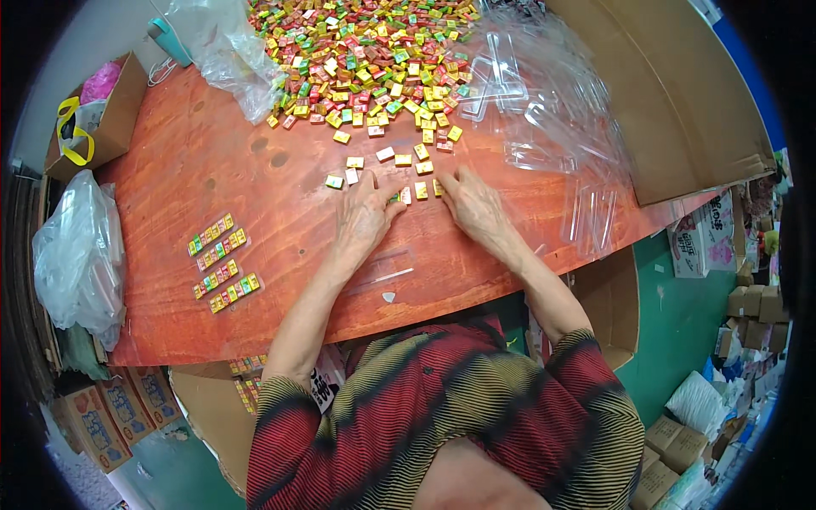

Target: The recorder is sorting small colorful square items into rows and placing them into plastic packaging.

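Small candy-like boxes in yellow, white, green and red lie on the reddish wooden table [331,314]. Between my hands a short row stands, with a yellow box [421,190] in the middle. My left hand [365,212] closes thumb and fingers on a small box [394,197] at the row's left end, beside a whitish box [405,195]. At the right end, the fingers of my right hand [473,206] pinch a yellow box [438,187], partly hidden by them. Loose boxes [354,162] lie just beyond. Nearer me rests a clear plastic tray [382,270].
A big heap of small boxes [365,64] covers the far table. Clear plastic trays [544,119] pile up at right, by a large cardboard box [671,93]. Filled packs [223,263] lie at left, near a plastic bag [78,255]. An open carton [204,399] stands below the edge.
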